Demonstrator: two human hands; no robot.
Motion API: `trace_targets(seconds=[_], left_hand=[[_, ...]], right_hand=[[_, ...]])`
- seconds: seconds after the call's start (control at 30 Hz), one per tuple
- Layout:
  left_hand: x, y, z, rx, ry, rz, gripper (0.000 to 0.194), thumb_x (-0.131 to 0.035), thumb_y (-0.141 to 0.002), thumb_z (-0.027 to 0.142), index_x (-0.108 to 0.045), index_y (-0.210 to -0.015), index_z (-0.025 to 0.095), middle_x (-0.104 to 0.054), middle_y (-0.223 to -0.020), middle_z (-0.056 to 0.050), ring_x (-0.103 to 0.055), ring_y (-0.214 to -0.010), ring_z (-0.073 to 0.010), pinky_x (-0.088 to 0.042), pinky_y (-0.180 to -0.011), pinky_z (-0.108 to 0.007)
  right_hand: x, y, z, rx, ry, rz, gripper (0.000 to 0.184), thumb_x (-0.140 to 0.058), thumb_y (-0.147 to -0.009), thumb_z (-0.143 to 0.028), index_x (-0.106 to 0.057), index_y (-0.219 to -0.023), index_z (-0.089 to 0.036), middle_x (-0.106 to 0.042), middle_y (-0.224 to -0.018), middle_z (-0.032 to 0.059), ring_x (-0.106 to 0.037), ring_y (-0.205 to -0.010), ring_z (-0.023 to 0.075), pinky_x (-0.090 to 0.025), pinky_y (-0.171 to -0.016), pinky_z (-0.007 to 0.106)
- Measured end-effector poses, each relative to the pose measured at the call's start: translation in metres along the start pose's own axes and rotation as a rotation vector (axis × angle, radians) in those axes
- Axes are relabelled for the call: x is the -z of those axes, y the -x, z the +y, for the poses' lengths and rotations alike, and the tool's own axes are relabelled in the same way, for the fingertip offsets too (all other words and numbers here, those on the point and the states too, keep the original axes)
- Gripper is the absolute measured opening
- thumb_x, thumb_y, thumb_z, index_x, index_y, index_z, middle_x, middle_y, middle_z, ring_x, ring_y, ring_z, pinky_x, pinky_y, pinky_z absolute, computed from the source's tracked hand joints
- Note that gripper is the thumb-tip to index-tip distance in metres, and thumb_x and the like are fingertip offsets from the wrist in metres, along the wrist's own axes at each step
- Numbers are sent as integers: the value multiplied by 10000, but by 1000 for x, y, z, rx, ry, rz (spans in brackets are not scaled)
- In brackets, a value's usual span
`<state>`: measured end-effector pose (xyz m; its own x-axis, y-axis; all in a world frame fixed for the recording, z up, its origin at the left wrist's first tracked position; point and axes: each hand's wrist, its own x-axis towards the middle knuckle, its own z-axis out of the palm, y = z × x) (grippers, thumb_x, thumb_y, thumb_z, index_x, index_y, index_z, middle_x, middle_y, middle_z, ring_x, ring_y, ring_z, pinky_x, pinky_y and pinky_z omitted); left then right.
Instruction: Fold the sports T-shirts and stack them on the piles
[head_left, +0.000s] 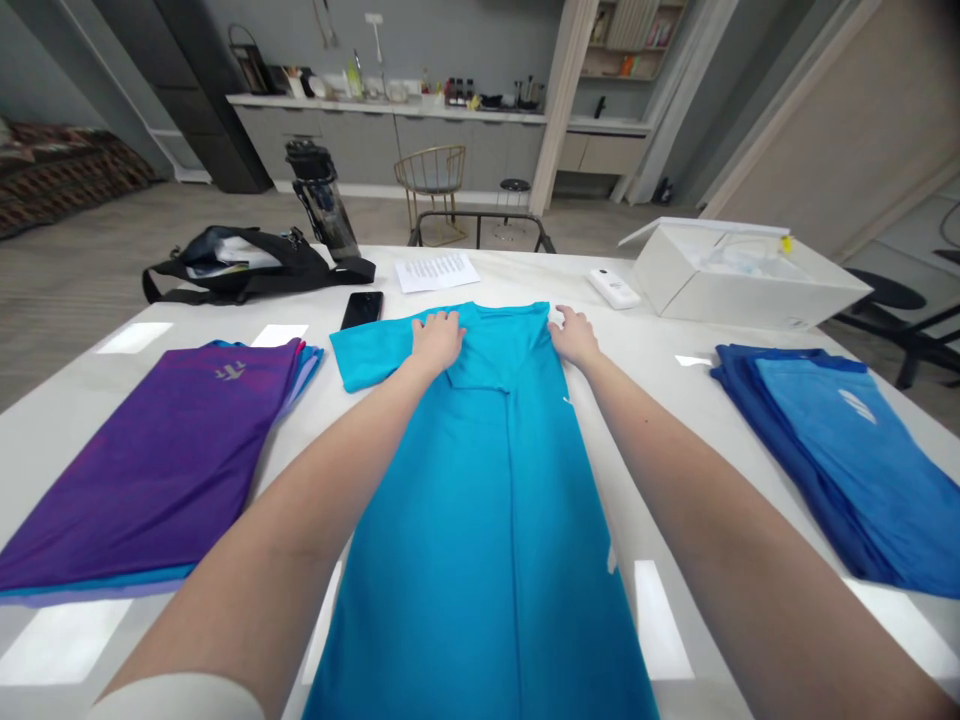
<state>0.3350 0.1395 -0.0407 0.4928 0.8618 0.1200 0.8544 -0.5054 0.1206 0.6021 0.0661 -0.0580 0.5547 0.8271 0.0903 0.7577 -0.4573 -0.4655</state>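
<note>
Head view: open hands [439, 342] [576, 338] touch the turquoise shirt [469, 520] between the purple stack [161, 460] and blue stack [855, 440].

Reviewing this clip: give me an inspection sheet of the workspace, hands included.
Surface: white table, bright light patches.
Job's things: turquoise shirt, one sleeve out left, other side apparently folded in; purple pile left, blue pile right.
Clutter: bag, bottle, phone, paper, white device, open box.
Grippers: bare hands; left hand on the shirt near the collar, right hand at its far right corner; grip unclear.
Cables: on the table, nothing seen for certain; pale strand at the box, type unclear.
Surroundings: kitchen counter, chair beyond the table.
</note>
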Motion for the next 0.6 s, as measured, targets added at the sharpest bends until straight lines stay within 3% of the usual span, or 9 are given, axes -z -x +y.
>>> trace_targets(seconds=[0.1,0.23,0.37,0.47,0.6], left_hand=[[-11,-12,-5,25,-39,39,416,-382,-1033,386,-558,-1334,160,-611,-1348,-209,-523,-1265,-377,-352,-1029,-552],[-20,-20,-13,42,-47,26,373,-393,-1031,368,-605,-1243,147,-643,-1276,-200,-533,-1227,-380,-366,-995,-536],[-21,-24,-17,46,-13,51,369,-342,-1049,352,-628,-1181,160,-648,-1249,-180,-542,-1198,-354,-375,-984,-518],[-15,-24,-24,63,-9,75,386,-335,-1050,371,-634,-1182,166,-624,-1269,-185,-539,-1185,-351,-379,-971,-511],[-4,-20,-53,94,-115,134,382,-359,-1031,329,-633,-1222,143,-608,-1266,-211,-507,-1203,-379,-349,-985,-526]], right_hand=[[-10,-23,-9,-94,10,5,513,-557,-949,-495,-605,-1364,-197,-592,-1381,193,-568,-1228,357,-456,-997,523],[-19,-35,-15,-147,18,-19,324,-594,-928,-480,-697,-1058,-202,-708,-1142,156,-630,-1112,333,-479,-944,485],[-24,-33,-18,-89,42,140,297,-463,-995,-422,-635,-1099,-203,-696,-1107,151,-619,-1082,321,-463,-937,489],[-26,-27,-27,-58,122,176,283,-483,-978,-368,-604,-1155,-184,-635,-1202,186,-565,-1126,354,-421,-950,549],[-32,-20,-63,153,184,248,335,-461,-989,-316,-566,-1268,-163,-537,-1315,222,-474,-1212,380,-375,-980,570]])
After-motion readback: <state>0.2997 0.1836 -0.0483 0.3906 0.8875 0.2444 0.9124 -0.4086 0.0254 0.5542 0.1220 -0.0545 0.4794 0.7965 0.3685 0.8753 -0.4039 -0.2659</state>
